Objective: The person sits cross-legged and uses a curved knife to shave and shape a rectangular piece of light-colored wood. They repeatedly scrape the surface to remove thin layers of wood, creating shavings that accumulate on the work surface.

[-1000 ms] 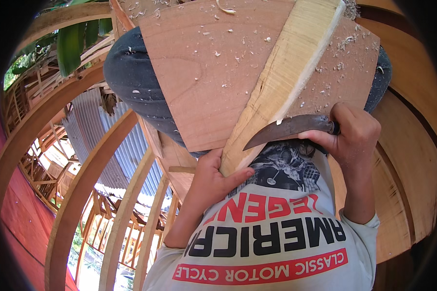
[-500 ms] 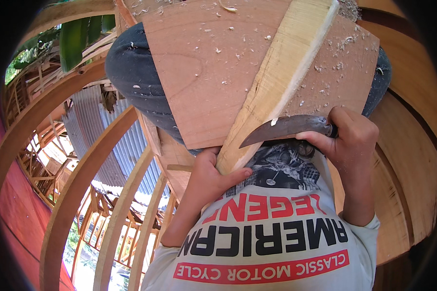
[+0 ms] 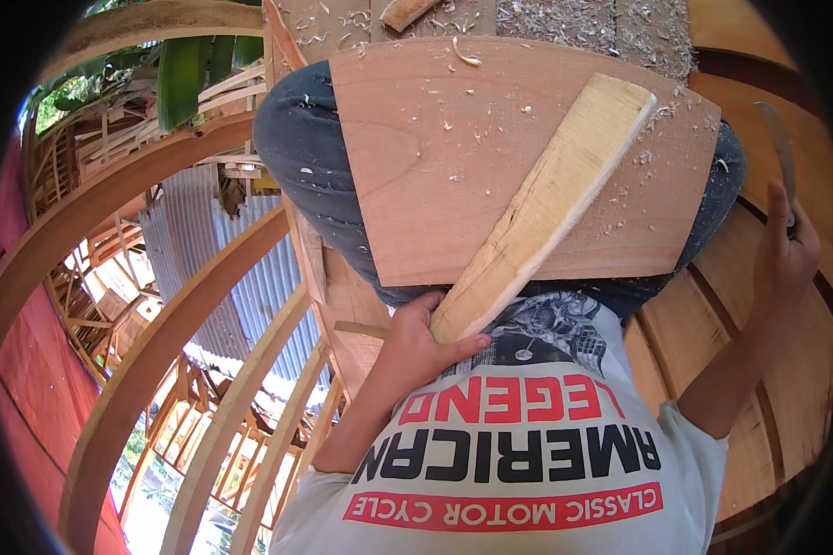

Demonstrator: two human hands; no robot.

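A pale strip of wood (image 3: 565, 203) lies slantwise over the plywood board (image 3: 416, 185) on my lap, its wider end pointing away from me. Around its near end, close to my shirt, my left hand (image 3: 423, 338) is closed with the thumb along the edge. Far out to the right, my right hand (image 3: 789, 242) grips a knife (image 3: 779, 139) by its handle. The curved blade stands up from the fist, well apart from the wood. Small shavings are scattered on the board.
Wood shavings (image 3: 574, 37) cover planks beyond the board, beside a curved offcut (image 3: 407, 11). Curved wooden ribs (image 3: 171, 356) rise on the left, with corrugated metal sheets (image 3: 259, 277) past them. Wide planks (image 3: 759, 370) form the wall at my right.
My right hand has swung the knife away from the wood, out to the far right. The strip and board appear slightly nearer in the view; my left hand keeps its hold.
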